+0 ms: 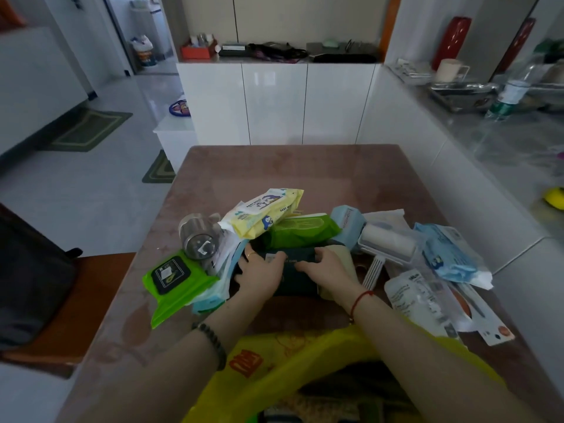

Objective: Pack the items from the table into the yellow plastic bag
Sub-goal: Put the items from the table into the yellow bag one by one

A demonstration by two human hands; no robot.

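— What are the hands doing?

— Both rest on a dark navy packet (297, 264) in the middle of the pile. The left hand (259, 274) lies flat over the packet's left end with its fingers spread wide; the right hand (328, 270) covers the right end, fingers curled over the top edge. Whether either has actually gripped it, I cannot tell.

— And the yellow plastic bag (305, 361)?

— Nearer the person than both hands, under the forearms, its mouth open with some things already inside.

— What lies around the hands?

— Just beyond the fingers, a yellow wipes pack (264, 213) leans on a green wipes pack (300, 232). Left of the left hand a metal cup (198, 236) lies on its side, and nearer than that is a bright green wipes pack with a black lid (175, 280). Right of the right hand are a white lint roller (386, 242), a light blue package (451, 254) and a clear pouch (418, 300), all on the brown table (290, 169).
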